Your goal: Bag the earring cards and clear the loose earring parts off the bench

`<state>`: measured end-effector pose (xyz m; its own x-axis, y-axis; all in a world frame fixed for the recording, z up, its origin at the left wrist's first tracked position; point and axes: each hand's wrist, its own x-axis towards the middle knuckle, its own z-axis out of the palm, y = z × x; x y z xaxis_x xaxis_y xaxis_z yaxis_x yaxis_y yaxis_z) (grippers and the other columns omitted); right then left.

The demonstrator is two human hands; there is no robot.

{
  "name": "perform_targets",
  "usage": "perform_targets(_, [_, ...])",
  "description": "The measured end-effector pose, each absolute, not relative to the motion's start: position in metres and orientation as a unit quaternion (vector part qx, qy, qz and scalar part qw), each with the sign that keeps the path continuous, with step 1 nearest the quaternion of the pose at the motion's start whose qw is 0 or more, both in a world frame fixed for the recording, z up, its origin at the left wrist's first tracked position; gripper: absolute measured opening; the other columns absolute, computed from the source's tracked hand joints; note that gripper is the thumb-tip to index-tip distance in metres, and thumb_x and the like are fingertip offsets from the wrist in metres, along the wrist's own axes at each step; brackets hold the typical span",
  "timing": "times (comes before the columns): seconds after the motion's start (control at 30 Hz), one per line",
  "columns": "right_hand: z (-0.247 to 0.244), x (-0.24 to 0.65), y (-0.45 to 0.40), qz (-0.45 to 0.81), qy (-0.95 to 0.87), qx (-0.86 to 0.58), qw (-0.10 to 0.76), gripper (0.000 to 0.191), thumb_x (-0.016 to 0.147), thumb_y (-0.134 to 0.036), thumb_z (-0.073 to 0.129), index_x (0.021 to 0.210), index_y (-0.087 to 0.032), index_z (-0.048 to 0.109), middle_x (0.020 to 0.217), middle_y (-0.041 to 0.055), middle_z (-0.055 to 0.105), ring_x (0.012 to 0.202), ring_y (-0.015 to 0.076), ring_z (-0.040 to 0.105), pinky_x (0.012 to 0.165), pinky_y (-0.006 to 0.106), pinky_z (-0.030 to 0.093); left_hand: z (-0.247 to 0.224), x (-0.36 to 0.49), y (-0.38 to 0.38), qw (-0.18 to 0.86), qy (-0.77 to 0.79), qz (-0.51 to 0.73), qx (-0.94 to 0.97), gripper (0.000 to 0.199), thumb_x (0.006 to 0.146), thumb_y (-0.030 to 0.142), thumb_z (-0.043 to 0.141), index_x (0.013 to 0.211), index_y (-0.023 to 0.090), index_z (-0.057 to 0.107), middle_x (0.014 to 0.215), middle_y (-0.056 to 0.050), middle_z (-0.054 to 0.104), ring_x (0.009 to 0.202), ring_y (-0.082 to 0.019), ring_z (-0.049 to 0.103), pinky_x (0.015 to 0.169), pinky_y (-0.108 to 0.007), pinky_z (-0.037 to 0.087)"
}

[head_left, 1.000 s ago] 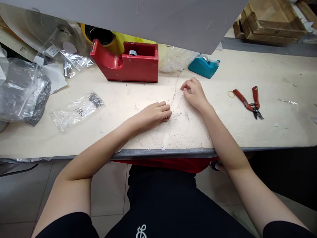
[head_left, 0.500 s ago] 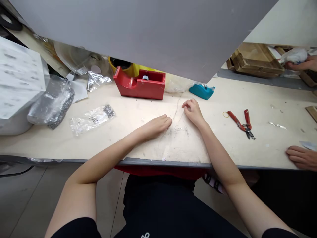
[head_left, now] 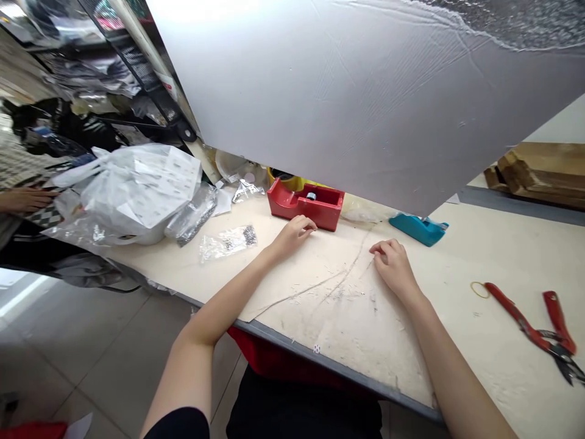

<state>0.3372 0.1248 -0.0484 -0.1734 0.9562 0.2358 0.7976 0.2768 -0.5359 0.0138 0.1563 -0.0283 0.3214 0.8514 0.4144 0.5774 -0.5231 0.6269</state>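
The left hand (head_left: 292, 238) and right hand (head_left: 393, 265) have narrow curled fingers, cannot tell if holding, at a thin pale strand (head_left: 340, 281) on the workbench (head_left: 457, 274), below a grey sheet (head_left: 365, 103) hiding the red tape dispenser (head_left: 305, 204) partly, teal tape dispenser (head_left: 418, 230) just beyond

A tape dispenser (head_left: 320, 213) stands behind the left hand (head_left: 292, 239), pliers (head_left: 516, 320) right of the right hand (head_left: 393, 266).

Red tape dispenser (head_left: 305, 206), teal dispenser (head_left: 418, 229), red-handled snips (head_left: 518, 320), rubber band (head_left: 479, 289).
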Motion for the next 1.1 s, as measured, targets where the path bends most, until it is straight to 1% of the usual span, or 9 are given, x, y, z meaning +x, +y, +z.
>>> perform_targets(0.07, [-0.045, 0.335, 0.122, 0.158, -0.748, -0.582, 0.276, 0.015, 0.099, -0.030, 0.057, 0.097, -0.018, 0.066, 0.103, 0.0064, 0.066, 0.099, 0.0200, 0.061, 0.093, 0.043, 0.053, -0.029, 0.014, 0.156, 0.205, 0.449, 0.377, 0.784, 0.022, 0.100, 0.034, 0.060, 0.095, 0.015, 0.069, 0.093, -0.004, 0.069, 0.093, -0.017, 0.066, 0.088, -0.036, 0.057])
perform_targets(0.17, [-0.040, 0.332, 0.117, 0.176, -0.740, -0.581, 0.289, 0.016, 0.092, -0.019, 0.048, 0.088, -0.021, 0.064, 0.097, 0.0087, 0.064, 0.095, 0.0253, 0.058, 0.090, 0.047, 0.050, -0.029, 0.015, 0.155, 0.238, 0.455, 0.394, 0.762, 0.023, 0.098, 0.035, 0.063, 0.093, 0.014, 0.072, 0.092, -0.006, 0.072, 0.090, -0.017, 0.069, 0.083, -0.034, 0.058])
perform_targets(0.27, [-0.034, 0.331, 0.115, 0.190, -0.727, -0.587, 0.301, 0.017, 0.089, -0.021, 0.046, 0.086, -0.022, 0.062, 0.098, 0.0105, 0.064, 0.095, 0.0287, 0.057, 0.089, 0.048, 0.047, -0.028, 0.015, 0.156, 0.269, 0.468, 0.414, 0.733, 0.023, 0.095, 0.036, 0.064, 0.089, 0.016, 0.073, 0.091, -0.008, 0.074, 0.085, -0.018, 0.070, 0.079, -0.032, 0.057])
perform_targets(0.33, [-0.030, 0.331, 0.113, 0.196, -0.720, -0.591, 0.305, 0.017, 0.089, -0.022, 0.045, 0.085, -0.023, 0.062, 0.097, 0.0108, 0.064, 0.096, 0.0295, 0.057, 0.089, 0.049, 0.047, -0.026, 0.013, 0.156, 0.287, 0.476, 0.428, 0.713, 0.022, 0.092, 0.038, 0.067, 0.084, 0.018, 0.073, 0.089, -0.007, 0.074, 0.085, -0.019, 0.070, 0.079, -0.032, 0.057])
perform_targets(0.47, [-0.023, 0.332, 0.110, 0.196, -0.712, -0.600, 0.307, 0.017, 0.089, -0.022, 0.045, 0.085, -0.024, 0.061, 0.098, 0.0100, 0.064, 0.099, 0.0289, 0.058, 0.091, 0.048, 0.048, -0.021, 0.010, 0.158, 0.318, 0.491, 0.458, 0.670, 0.019, 0.086, 0.037, 0.072, 0.081, 0.018, 0.072, 0.088, -0.006, 0.075, 0.086, -0.019, 0.070, 0.082, -0.032, 0.056])
perform_targets(0.7, [-0.016, 0.329, 0.107, 0.190, -0.700, -0.613, 0.312, 0.015, 0.087, -0.020, 0.047, 0.083, -0.024, 0.061, 0.095, 0.0086, 0.063, 0.098, 0.0281, 0.060, 0.090, 0.047, 0.050, -0.019, 0.012, 0.158, 0.355, 0.501, 0.478, 0.628, 0.016, 0.080, 0.030, 0.077, 0.077, 0.018, 0.068, 0.082, -0.003, 0.073, 0.080, -0.016, 0.069, 0.076, -0.028, 0.055])
perform_targets(0.87, [-0.012, 0.325, 0.102, 0.185, -0.692, -0.617, 0.324, 0.015, 0.087, -0.023, 0.046, 0.082, -0.025, 0.061, 0.094, 0.0089, 0.063, 0.098, 0.0300, 0.060, 0.089, 0.049, 0.049, -0.017, 0.016, 0.155, 0.356, 0.487, 0.487, 0.632, 0.026, 0.077, 0.031, 0.085, 0.071, 0.019, 0.063, 0.075, 0.000, 0.067, 0.074, -0.013, 0.065, 0.073, -0.026, 0.053])
perform_targets(0.97, [-0.011, 0.322, 0.098, 0.178, -0.700, -0.608, 0.330, 0.015, 0.087, -0.023, 0.047, 0.082, -0.025, 0.061, 0.095, 0.0087, 0.064, 0.098, 0.0306, 0.061, 0.088, 0.049, 0.049, -0.018, 0.017, 0.156, 0.332, 0.477, 0.500, 0.642, 0.030, 0.079, 0.030, 0.086, 0.069, 0.019, 0.060, 0.072, 0.001, 0.064, 0.072, -0.012, 0.062, 0.070, -0.024, 0.051])
perform_targets(1.1, [-0.010, 0.319, 0.096, 0.166, -0.709, -0.601, 0.330, 0.016, 0.088, -0.024, 0.046, 0.081, -0.026, 0.060, 0.093, 0.0088, 0.064, 0.096, 0.0308, 0.062, 0.087, 0.049, 0.049, -0.020, 0.017, 0.157, 0.313, 0.504, 0.484, 0.643, 0.023, 0.088, 0.012, 0.074, 0.071, 0.018, 0.060, 0.072, 0.002, 0.066, 0.072, -0.011, 0.061, 0.071, -0.023, 0.049])
